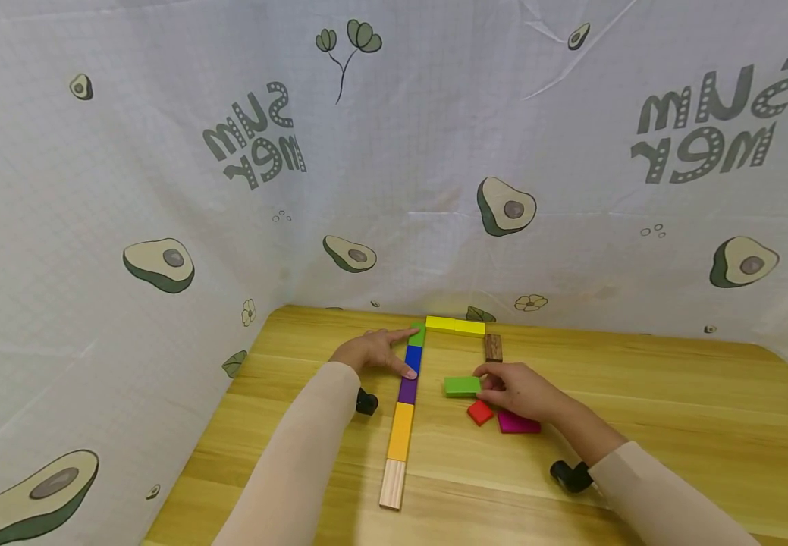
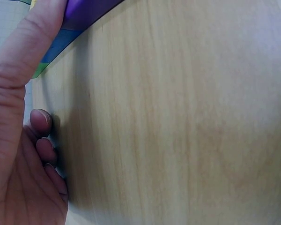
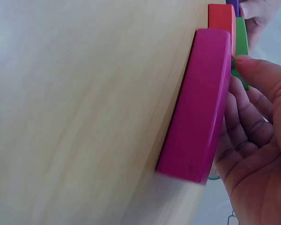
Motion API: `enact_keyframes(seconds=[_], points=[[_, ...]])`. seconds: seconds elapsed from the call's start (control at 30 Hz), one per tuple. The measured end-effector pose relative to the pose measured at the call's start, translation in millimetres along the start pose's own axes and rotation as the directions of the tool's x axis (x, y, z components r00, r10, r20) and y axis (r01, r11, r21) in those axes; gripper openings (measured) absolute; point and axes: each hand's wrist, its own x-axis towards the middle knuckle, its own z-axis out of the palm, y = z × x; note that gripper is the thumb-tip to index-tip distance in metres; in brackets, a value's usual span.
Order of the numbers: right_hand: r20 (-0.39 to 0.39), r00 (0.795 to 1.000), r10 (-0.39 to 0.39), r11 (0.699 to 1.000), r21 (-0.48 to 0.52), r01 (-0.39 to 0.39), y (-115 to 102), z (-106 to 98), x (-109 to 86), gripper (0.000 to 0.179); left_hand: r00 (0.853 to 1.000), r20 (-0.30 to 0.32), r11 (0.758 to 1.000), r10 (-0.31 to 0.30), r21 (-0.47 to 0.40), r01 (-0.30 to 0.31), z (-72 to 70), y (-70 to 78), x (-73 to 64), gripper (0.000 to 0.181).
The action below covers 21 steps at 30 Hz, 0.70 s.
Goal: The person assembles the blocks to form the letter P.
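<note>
My right hand (image 1: 522,390) pinches one end of a flat green block (image 1: 460,387) between thumb and fingers. A red block (image 1: 480,412) and a magenta block (image 1: 520,424) lie just below it; in the right wrist view the magenta block (image 3: 196,103) is nearest. My left hand (image 1: 372,351) lies beside a straight row of blocks, its index finger reaching to a small green block (image 1: 419,337) at the far end. Its thumb touches the row where a blue block (image 1: 413,358) meets a purple block (image 1: 407,391). An orange block (image 1: 400,432) and a plain wood block (image 1: 392,484) continue the row nearer me.
Two yellow blocks (image 1: 455,326) lie end to end along the back, by the row's far end. A dark brown block (image 1: 493,348) stands off their right end. Behind the wooden table (image 1: 673,432) hangs a white printed curtain (image 1: 421,152).
</note>
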Motion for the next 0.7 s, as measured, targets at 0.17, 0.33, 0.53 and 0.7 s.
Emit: enact_keyframes(seconds=[0.17,0.33,0.53,0.7], points=[[-0.017,1.0,-0.014,1.0,0.007,0.014,-5.4,3.7,5.6,0.032,1.0,0.0,1.0,-0.003,-0.002,0.003,-0.4,-0.6,-0.4,0.099],[-0.032,0.999,0.002,1.0,0.02,-0.001,-11.9,8.5,10.1,0.033,1.0,0.004,1.0,-0.005,0.001,0.005,0.0,-1.1,-0.1,0.099],[-0.068,0.997,0.02,1.0,0.0,-0.02,-19.0,15.4,17.7,0.032,1.0,0.006,1.0,0.005,0.018,-0.005,-0.6,-1.3,0.8,0.099],[-0.079,0.996,0.043,0.999,-0.006,-0.044,-25.7,21.4,23.9,0.032,1.0,0.01,1.0,0.001,0.022,-0.001,-1.1,-1.4,2.0,0.101]])
